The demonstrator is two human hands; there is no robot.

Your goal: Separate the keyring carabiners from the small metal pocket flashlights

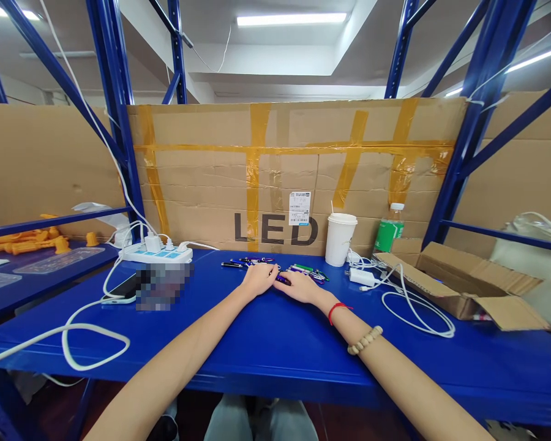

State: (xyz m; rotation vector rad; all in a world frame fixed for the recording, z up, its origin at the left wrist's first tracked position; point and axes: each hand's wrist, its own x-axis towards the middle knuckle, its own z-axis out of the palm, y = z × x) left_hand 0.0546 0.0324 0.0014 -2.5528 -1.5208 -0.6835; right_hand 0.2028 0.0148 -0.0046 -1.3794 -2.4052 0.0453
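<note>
Close together at the middle of the blue table, my left hand [259,280] and my right hand [299,286] are among several loose pens. Dark and blue pens [241,263] lie just beyond my left hand. Pens with green, purple and black barrels [313,273] lie beyond my right hand. A dark purple pen [283,280] shows between the hands, at the fingertips of my right hand, which looks closed on it. My left hand is curled with its back toward me; its own fingers cover whatever it holds.
On the left are a white power strip [158,252] with plugs and a phone [127,288]. A white paper cup [340,240], green-labelled bottle [389,229], charger with white cable [363,277] and open cardboard box [459,278] stand right. Taped cardboard [202,184] closes the back.
</note>
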